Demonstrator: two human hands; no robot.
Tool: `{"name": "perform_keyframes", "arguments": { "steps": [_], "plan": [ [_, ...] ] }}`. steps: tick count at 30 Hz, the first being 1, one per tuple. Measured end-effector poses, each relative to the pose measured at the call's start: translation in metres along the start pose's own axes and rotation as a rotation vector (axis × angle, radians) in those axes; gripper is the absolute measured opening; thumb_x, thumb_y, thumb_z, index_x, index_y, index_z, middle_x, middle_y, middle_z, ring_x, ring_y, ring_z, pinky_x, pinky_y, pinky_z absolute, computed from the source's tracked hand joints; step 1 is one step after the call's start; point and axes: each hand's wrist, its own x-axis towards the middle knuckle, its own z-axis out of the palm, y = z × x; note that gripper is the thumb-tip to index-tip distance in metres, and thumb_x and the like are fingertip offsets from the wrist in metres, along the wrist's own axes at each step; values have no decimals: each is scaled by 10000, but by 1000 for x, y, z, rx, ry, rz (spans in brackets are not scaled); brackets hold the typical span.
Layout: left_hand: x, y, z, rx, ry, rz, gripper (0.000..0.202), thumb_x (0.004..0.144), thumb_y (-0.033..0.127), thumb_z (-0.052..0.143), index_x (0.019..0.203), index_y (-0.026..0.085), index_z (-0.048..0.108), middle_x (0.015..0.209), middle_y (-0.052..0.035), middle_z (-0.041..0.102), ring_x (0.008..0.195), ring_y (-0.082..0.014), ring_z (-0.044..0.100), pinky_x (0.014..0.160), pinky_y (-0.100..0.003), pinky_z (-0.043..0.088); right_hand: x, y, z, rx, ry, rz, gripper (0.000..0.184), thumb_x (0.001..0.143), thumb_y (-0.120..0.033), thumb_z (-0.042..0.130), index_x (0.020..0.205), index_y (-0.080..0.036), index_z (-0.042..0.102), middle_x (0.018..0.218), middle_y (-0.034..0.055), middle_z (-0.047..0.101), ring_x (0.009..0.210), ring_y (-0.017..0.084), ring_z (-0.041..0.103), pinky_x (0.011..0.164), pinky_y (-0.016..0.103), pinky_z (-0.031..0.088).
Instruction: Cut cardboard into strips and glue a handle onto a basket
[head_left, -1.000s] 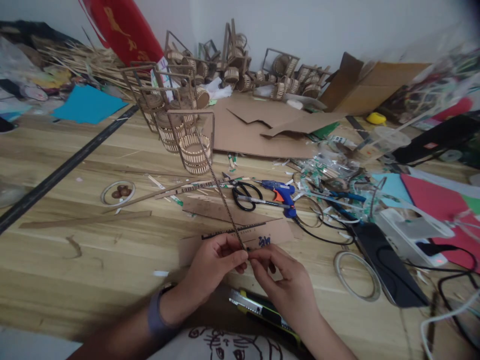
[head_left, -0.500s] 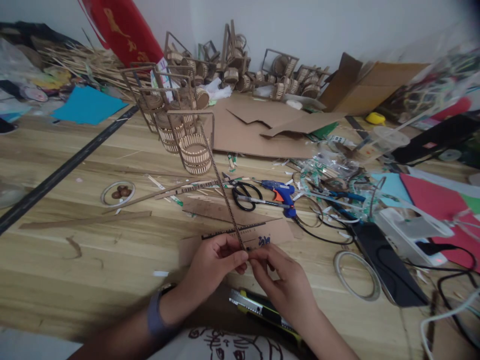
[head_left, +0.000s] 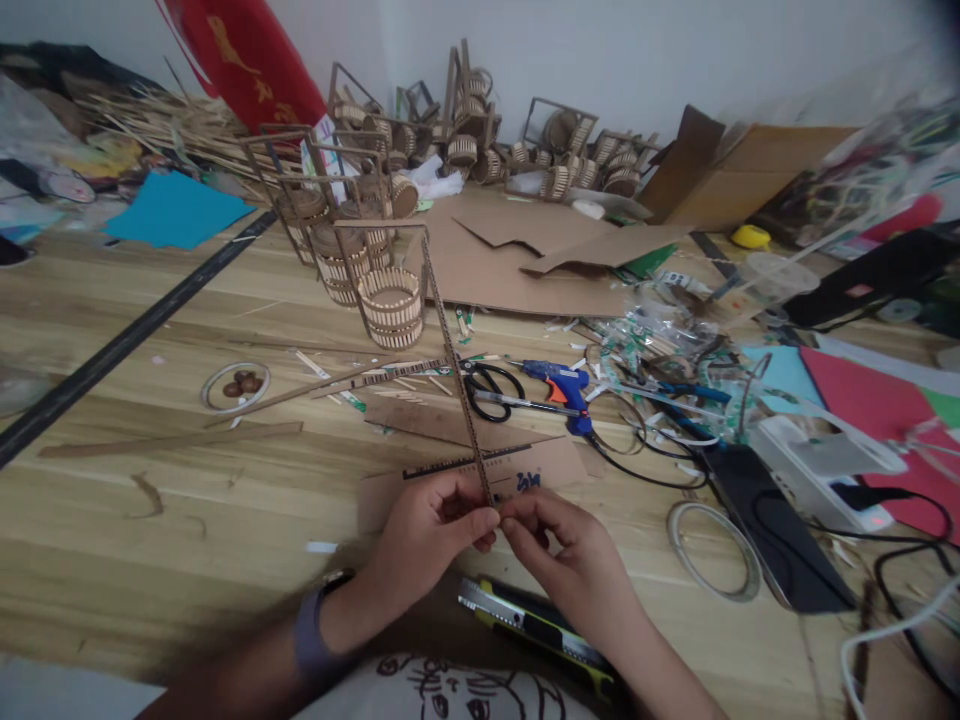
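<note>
My left hand and my right hand meet low in the middle of the view, both pinching the near end of a long thin cardboard strip. The strip rises away from me, up and slightly left, over the wooden floor. Just beyond my fingers lies a flat cardboard piece with blue writing and a dark corrugated strip on it. A yellow and black utility knife lies under my right wrist.
Black scissors and a blue glue gun lie past the cardboard. Small slatted cardboard baskets in frames stand further back. Tape rolls, cables, a black tablet and coloured paper crowd the right.
The strip's far end has swung slightly to the right and stands more upright. My hands stay in the same place, still pinching its near end.
</note>
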Motion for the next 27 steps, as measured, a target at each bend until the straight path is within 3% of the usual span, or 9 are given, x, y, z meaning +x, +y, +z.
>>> {"name": "perform_keyframes", "arguments": {
  "steps": [11,27],
  "plan": [
    [-1,-2,1,25,38,-38,234,752,378,732,766,175,617,649,-8,677,607,-156,641,599,-254,494,1,2,2,21,-9,37,233,863,-270,549,700,-212,705,580,-28,553,521,116,473,492,219,370],
    [0,2,1,57,47,-67,235,733,392,714,735,182,608,618,-7,671,593,-161,635,590,-259,488,2,5,2,128,-87,188,261,831,-377,557,698,-210,707,603,-10,619,547,127,500,517,231,380]
  ]
}}
